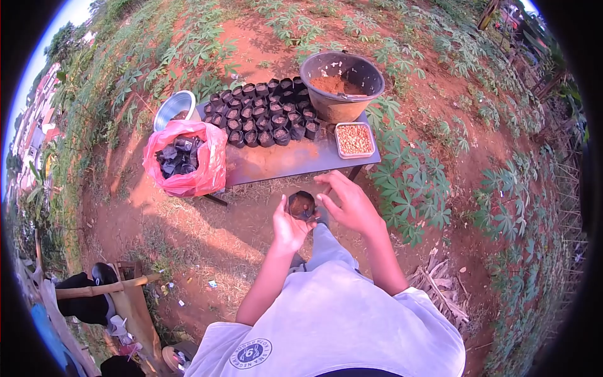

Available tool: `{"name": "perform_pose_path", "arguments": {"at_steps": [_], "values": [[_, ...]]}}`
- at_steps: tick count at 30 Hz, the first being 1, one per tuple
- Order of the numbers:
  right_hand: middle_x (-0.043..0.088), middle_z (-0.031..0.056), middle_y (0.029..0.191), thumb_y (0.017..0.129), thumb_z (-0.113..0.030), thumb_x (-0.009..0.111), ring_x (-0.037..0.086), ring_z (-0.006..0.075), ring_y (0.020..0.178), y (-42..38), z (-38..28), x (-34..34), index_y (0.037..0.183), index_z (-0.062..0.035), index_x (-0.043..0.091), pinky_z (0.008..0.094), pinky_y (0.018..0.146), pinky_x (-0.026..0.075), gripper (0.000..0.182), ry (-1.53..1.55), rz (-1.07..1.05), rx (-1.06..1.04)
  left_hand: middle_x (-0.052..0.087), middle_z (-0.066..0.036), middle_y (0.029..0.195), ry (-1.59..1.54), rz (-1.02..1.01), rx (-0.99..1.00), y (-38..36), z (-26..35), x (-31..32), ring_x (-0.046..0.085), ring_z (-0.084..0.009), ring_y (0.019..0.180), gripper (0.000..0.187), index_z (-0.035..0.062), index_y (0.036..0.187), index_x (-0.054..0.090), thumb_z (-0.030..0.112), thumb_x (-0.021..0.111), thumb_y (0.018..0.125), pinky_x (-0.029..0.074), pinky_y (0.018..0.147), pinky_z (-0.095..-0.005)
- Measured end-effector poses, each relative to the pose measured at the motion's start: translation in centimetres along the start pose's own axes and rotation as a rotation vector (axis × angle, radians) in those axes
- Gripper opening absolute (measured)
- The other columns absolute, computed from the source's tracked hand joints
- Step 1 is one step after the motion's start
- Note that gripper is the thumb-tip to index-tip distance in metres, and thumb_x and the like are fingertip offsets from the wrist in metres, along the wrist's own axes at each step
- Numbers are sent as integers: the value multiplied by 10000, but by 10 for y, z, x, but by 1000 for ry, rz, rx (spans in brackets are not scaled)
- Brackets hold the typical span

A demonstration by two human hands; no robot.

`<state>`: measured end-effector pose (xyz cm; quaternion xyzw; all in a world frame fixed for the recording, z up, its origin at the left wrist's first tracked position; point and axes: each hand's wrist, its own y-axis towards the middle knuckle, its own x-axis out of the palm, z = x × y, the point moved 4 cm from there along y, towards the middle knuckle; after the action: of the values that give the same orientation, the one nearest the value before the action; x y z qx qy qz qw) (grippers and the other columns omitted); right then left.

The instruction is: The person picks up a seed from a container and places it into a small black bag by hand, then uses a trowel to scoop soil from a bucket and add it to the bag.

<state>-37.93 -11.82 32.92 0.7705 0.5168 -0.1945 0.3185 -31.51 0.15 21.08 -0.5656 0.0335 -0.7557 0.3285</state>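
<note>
In front of the table, the left hand is clasping a soil-filled black polybag, apparently keeping its mouth upward against spilling; the right hand is hovering beside it, thumb and forefinger apart.

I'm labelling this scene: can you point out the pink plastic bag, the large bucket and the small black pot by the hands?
Pink plastic bag [213,164]: head view, its side wall.
Large bucket [338,109]: head view, its outer wall.
Small black pot [294,201]: head view, its dark side.
</note>
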Motion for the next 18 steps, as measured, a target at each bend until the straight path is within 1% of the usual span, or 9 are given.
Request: {"name": "perform_pose_path", "arguments": {"at_steps": [2,3,4,6,10,11,13,17,18], "values": [[559,132,964,800,-28,617,618,237,807,-5,15,1,1117,-2,540,338,743,489,327,6,-1,38,639,-114,935,-11,-36,7,4,3,-9,626,-275,750,523,56,1064,549,475,252,964,475,584,-351],[557,139,975,813,-53,607,615,250,816,-8,21,1,1120,1,529,354,756,488,322,22,-9,84,639,-114,935,-10,-32,1,6,4,-10,626,-275,750,523,56,1064,549,475,252,964,475,584,-351],[555,146,986,825,-77,596,612,263,824,-11,28,1,1124,4,518,369,768,486,319,37,-17,131,643,-126,923,-19,-2,-6,7,5,-12,627,-274,752,490,64,1042,565,449,274,959,479,580,-345],[555,147,995,826,-74,593,612,261,833,-17,46,1,1128,3,516,365,774,485,321,43,-18,178,647,-137,912,-26,28,-20,12,8,-16,627,-274,754,458,72,1021,581,423,296,954,483,577,-338],[560,145,1017,826,-68,590,610,258,864,-18,82,-5,1149,-3,510,355,795,483,339,67,-21,334,643,-153,909,-90,63,-93,31,9,-24,623,-275,754,425,45,995,582,366,310,939,479,577,-335],[560,145,1017,826,-68,590,610,258,864,-16,92,-6,1149,-3,510,355,795,483,339,68,-19,340,642,-157,906,-101,77,-104,38,9,-24,622,-276,753,415,41,989,582,352,313,934,478,578,-334],[564,144,1021,830,-72,590,608,251,876,-10,116,-9,1163,-3,502,348,806,484,351,152,11,378,643,-154,904,-81,82,-120,53,9,-22,621,-276,755,412,44,989,581,351,311,933,478,578,-332],[568,156,1035,833,-86,597,615,248,863,4,169,-17,1180,-1,494,346,805,487,372,185,41,455,645,-142,903,9,120,-131,88,13,-7,621,-272,758,405,54,993,578,347,304,932,475,578,-327],[567,165,1041,832,-92,602,619,247,849,7,185,-19,1182,5,493,346,799,489,379,134,42,479,645,-142,903,18,126,-139,96,15,-3,621,-272,758,405,54,993,578,347,304,932,475,578,-327]]}}
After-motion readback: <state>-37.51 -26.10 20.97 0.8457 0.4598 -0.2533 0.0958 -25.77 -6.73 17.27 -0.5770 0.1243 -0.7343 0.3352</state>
